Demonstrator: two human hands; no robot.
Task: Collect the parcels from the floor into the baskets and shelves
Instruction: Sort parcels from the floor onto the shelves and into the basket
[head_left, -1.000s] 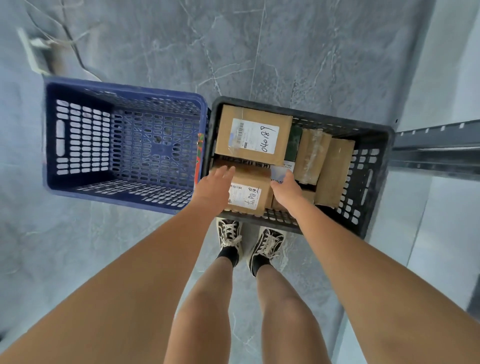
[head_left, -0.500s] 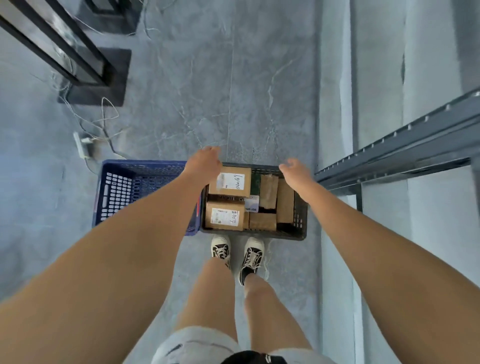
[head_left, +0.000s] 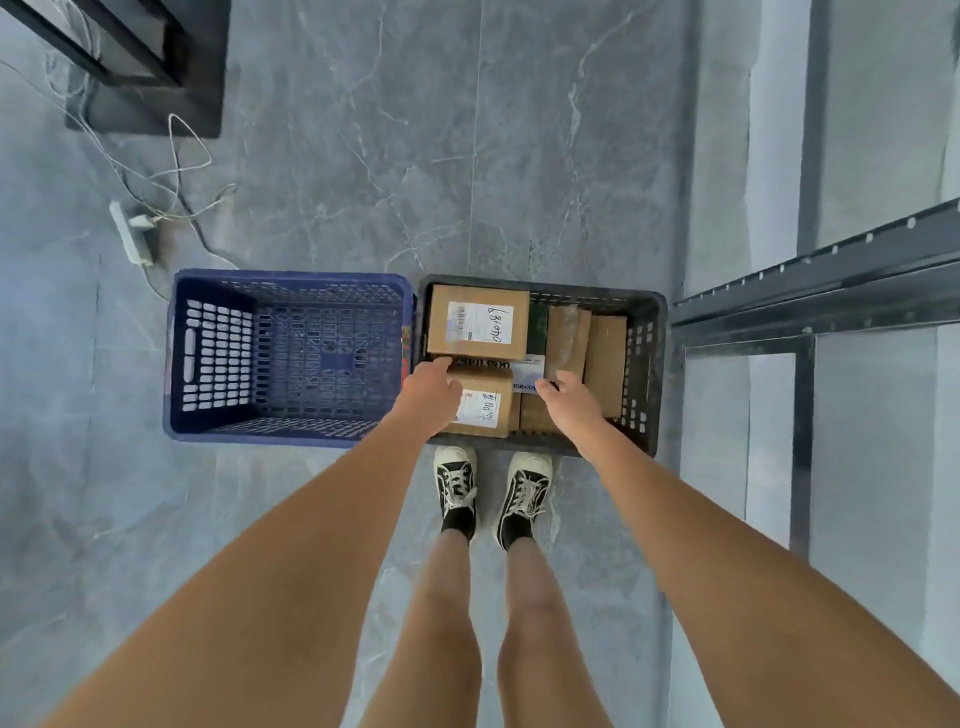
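Hands reach into our black basket (head_left: 655, 374): left hand (head_left: 431, 391) touches the near box (head_left: 485, 410); right hand (head_left: 569, 397) fingers curl; we cannot tell their grip.

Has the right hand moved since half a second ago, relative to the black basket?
Yes. The right hand came back from the black basket's far right corner to the parcels inside.

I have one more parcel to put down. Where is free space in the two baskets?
The blue basket holds nothing; its whole bottom between the four walls is free. The black basket is crowded: boxes fill it nearly wall to wall, and the left hand and right hand reach into it.
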